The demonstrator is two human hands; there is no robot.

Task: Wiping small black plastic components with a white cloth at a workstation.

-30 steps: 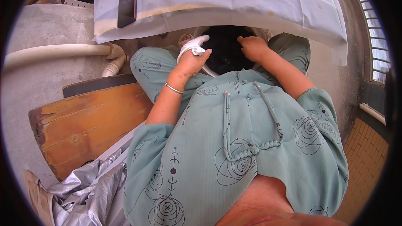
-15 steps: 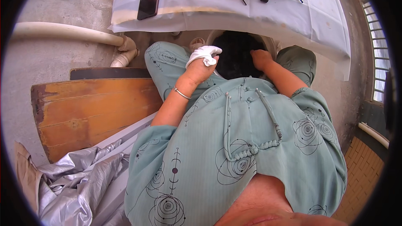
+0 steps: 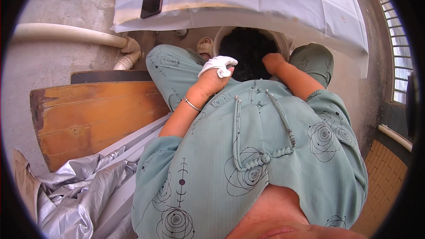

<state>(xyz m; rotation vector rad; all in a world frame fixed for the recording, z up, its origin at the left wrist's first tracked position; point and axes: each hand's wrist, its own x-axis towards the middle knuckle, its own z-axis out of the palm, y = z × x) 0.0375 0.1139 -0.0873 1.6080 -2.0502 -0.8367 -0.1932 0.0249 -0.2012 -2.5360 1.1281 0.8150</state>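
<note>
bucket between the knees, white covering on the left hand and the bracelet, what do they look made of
Bucket: probably plastic, off-white, judging by its smooth, rounded rim.

White covering on the left hand: likely matte fabric, as it bunches in soft folds; the exact fibre can't be told.

Bracelet: looks like metal, silvery and polished, going by its bright shine.

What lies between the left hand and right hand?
In the head view, dark contents of the pale bucket lie between the left hand and right hand.

The right hand [image 3: 274, 63] hides its fingertips; the black heap [image 3: 245, 48] is indistinct.
</note>
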